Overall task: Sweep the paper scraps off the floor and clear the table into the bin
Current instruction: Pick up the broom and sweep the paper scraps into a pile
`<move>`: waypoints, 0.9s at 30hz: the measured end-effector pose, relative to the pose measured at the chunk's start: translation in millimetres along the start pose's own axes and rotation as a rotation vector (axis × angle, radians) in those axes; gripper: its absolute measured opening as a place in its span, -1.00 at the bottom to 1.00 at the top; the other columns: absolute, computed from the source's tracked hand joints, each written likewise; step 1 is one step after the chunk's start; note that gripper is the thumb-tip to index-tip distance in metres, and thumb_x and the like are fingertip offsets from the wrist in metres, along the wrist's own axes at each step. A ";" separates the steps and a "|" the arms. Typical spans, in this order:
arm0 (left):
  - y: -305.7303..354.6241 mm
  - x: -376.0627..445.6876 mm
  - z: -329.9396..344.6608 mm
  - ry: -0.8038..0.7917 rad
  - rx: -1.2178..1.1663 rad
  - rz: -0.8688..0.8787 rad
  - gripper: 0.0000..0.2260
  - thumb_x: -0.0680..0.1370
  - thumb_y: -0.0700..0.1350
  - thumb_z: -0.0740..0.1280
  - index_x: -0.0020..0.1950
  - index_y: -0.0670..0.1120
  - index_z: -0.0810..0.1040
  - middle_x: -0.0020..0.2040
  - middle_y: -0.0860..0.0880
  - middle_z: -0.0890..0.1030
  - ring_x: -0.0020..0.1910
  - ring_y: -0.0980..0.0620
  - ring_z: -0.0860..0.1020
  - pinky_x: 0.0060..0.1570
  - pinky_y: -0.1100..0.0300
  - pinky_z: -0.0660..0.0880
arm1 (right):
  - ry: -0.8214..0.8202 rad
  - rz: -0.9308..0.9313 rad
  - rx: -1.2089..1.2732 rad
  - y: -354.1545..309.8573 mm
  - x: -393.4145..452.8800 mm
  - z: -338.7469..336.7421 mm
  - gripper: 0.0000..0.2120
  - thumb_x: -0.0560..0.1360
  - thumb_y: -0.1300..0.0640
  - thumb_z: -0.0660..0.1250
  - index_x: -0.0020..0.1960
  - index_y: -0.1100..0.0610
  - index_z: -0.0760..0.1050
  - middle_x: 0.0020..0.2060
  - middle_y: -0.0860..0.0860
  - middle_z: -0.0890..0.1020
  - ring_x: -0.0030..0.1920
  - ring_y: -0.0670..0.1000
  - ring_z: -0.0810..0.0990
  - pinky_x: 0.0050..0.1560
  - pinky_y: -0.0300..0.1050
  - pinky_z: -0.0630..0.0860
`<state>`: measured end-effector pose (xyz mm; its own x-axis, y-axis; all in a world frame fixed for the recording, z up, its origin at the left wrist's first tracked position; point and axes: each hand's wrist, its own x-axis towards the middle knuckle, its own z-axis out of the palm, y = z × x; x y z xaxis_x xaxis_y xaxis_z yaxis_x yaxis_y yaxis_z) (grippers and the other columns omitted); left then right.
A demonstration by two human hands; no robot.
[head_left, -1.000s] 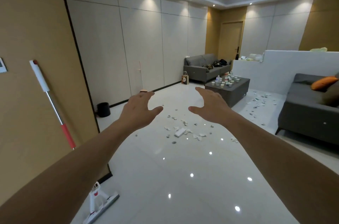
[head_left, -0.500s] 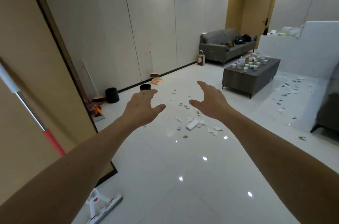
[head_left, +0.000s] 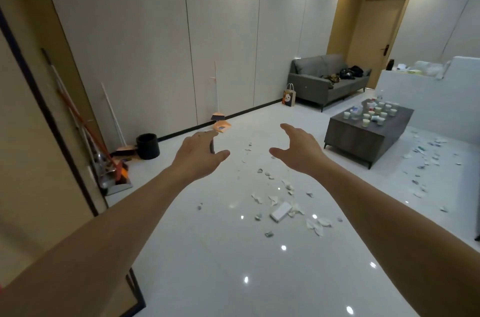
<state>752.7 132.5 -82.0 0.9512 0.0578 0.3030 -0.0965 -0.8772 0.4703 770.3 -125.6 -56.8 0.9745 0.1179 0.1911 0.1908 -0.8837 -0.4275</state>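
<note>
Both arms are reaching forward over the glossy white floor (head_left: 207, 251), and neither hand is holding anything: the left hand (head_left: 197, 158) is hanging with fingers loosely spread and the thumb pointing right, and the right hand (head_left: 298, 150) is mirroring it, fingers relaxed and apart. The paper scraps (head_left: 285, 202) are lying scattered on the floor just beyond and below the right hand, with a small white box (head_left: 280, 211) among them, and a second patch of scraps (head_left: 428, 158) is lying far right, past the coffee table. Its tabletop (head_left: 400, 115) is carrying a cluster of small cups (head_left: 371, 114). A black bin (head_left: 148, 146) is standing against the far-left wall, with a broom (head_left: 126, 149) leaning just beside it; a second broom (head_left: 217, 109) and an orange dustpan (head_left: 221, 126) are resting further along the same wall. Judging by the empty hands, the task is sitting at its very start: nothing is being swept yet, and the step in hand looks like fetching a tool. The next move is probably calling for walking to the far wall and gripping a broom handle and the dustpan, then working the nearer scraps into a pile before tackling the cups.
</note>
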 end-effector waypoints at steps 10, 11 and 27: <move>-94.3 218.2 34.8 0.018 -0.009 0.020 -0.53 0.46 0.20 0.34 0.30 0.04 0.46 0.21 -0.03 0.53 0.18 -0.03 0.45 -0.01 0.18 0.28 | -0.032 -0.016 -0.013 -26.6 237.9 81.4 -0.26 0.53 -0.16 0.36 0.59 0.02 0.13 0.51 0.05 0.32 0.47 0.19 0.29 0.40 0.11 0.30; -102.7 242.9 40.7 0.019 -0.015 0.017 -0.50 0.46 0.20 0.34 0.36 0.07 0.43 0.26 -0.01 0.51 0.22 -0.03 0.43 0.02 0.17 0.30 | -0.035 -0.023 -0.013 -24.7 263.5 92.3 -0.26 0.53 -0.16 0.36 0.59 0.02 0.13 0.51 0.05 0.33 0.47 0.19 0.29 0.40 0.11 0.30; -206.4 647.5 125.3 -0.076 0.108 -0.114 -0.41 0.49 0.19 0.32 0.48 0.07 0.30 0.43 -0.02 0.35 0.39 -0.08 0.31 0.28 0.03 0.32 | -0.108 -0.044 0.048 -7.8 696.1 195.3 -0.27 0.52 -0.13 0.39 0.58 0.02 0.17 0.47 0.09 0.39 0.43 0.18 0.34 0.35 0.09 0.36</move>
<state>1425.3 291.2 -86.7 0.9740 0.1274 0.1872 0.0415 -0.9132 0.4054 1470.4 51.8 -93.0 0.9717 0.2063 0.1150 0.2362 -0.8540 -0.4636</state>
